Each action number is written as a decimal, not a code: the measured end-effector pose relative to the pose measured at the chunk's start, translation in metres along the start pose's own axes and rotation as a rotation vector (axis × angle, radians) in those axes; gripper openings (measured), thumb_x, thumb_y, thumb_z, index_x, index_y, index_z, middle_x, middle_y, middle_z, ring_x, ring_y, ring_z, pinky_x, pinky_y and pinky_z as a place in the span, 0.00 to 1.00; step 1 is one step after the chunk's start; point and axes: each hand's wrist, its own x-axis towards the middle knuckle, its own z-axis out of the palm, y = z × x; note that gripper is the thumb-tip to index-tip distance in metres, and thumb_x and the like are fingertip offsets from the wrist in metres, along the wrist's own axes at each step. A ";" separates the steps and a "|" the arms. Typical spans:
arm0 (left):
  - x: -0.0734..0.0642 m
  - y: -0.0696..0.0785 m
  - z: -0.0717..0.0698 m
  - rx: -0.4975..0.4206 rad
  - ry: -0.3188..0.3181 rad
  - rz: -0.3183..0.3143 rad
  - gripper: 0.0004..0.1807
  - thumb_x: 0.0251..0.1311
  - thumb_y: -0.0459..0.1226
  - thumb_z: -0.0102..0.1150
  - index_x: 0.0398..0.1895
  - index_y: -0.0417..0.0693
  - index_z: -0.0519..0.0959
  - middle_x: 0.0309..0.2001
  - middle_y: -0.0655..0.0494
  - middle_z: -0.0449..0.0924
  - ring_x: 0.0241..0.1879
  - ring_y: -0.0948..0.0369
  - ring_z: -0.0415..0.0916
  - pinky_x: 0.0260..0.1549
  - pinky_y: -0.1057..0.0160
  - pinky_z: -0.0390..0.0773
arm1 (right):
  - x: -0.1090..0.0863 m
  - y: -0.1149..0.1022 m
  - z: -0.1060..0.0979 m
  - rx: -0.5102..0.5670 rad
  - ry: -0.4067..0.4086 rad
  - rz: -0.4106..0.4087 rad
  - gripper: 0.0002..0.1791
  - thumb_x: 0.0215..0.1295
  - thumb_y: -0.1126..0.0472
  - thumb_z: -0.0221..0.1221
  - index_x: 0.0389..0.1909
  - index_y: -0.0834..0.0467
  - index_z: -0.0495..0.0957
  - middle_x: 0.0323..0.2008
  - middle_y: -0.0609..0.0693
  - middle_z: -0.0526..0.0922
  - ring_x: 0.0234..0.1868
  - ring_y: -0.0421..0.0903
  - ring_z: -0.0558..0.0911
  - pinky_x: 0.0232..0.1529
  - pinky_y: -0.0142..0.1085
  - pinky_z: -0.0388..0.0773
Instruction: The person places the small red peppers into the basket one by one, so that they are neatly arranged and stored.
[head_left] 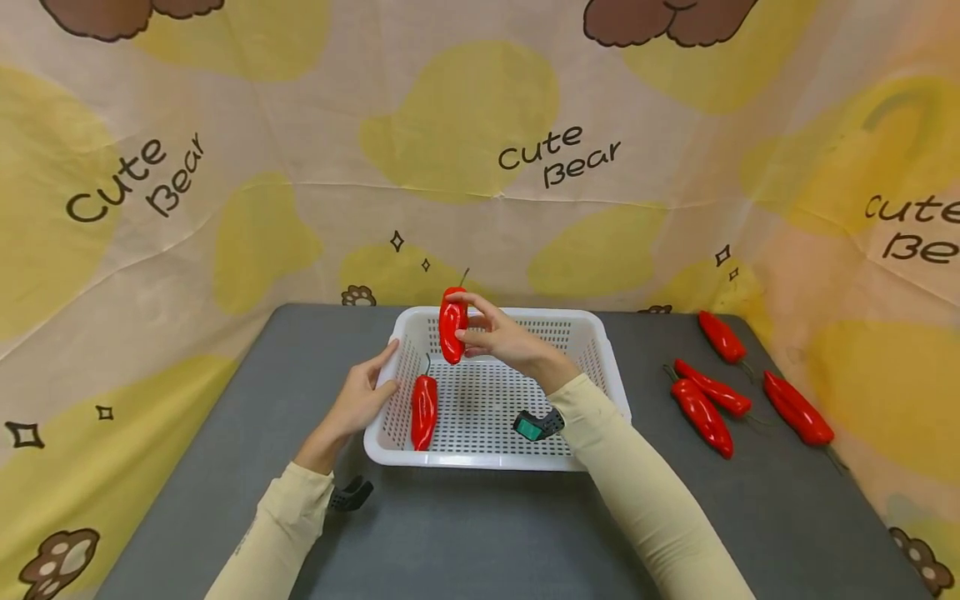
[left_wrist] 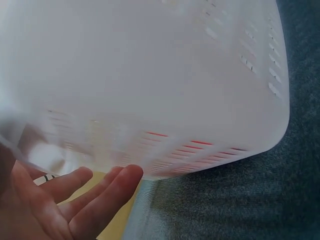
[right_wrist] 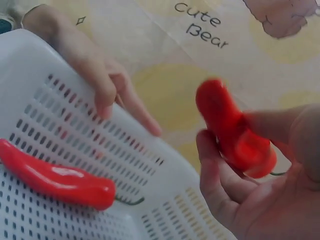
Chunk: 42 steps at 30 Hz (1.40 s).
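Observation:
My right hand (head_left: 504, 335) pinches a red chili pepper (head_left: 452, 327) between thumb and fingers, above the far left part of a white perforated basket (head_left: 495, 461). The pepper hangs nearly upright with its green stem pointing up. My left hand (head_left: 357, 400) grips the basket's left rim, thumb inside and fingers outside; the right wrist view shows the left thumb (right_wrist: 104, 102) over the rim. A second red pepper (head_left: 423, 412) lies lengthwise on the basket floor along the left wall. In the left wrist view, red shows through the slots of the basket wall (left_wrist: 150, 90).
Several more red peppers (head_left: 702, 417) lie on the dark grey table (head_left: 480, 533) to the right of the basket. A patterned cloth (head_left: 465, 125) hangs behind the table and along its sides. Each wrist wears a black strap device (head_left: 538, 425).

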 end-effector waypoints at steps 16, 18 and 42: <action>-0.002 0.000 0.003 0.016 0.041 -0.034 0.36 0.67 0.26 0.49 0.79 0.43 0.58 0.74 0.33 0.62 0.60 0.36 0.76 0.47 0.43 0.86 | 0.004 0.031 0.007 -0.039 -0.115 0.150 0.34 0.70 0.63 0.58 0.75 0.45 0.62 0.67 0.59 0.71 0.59 0.55 0.78 0.66 0.60 0.74; -0.002 0.000 0.004 0.016 0.043 -0.034 0.36 0.66 0.26 0.49 0.78 0.43 0.58 0.74 0.33 0.62 0.61 0.36 0.75 0.48 0.43 0.85 | 0.004 0.034 0.007 -0.068 -0.155 0.162 0.34 0.70 0.61 0.58 0.76 0.48 0.62 0.67 0.59 0.70 0.58 0.54 0.79 0.65 0.58 0.76; -0.001 -0.001 0.003 0.054 0.073 0.001 0.36 0.64 0.25 0.49 0.77 0.41 0.60 0.72 0.31 0.64 0.58 0.36 0.76 0.45 0.44 0.87 | 0.004 0.046 0.013 -0.318 -0.314 0.331 0.32 0.70 0.53 0.59 0.74 0.44 0.66 0.62 0.53 0.75 0.50 0.53 0.82 0.51 0.44 0.84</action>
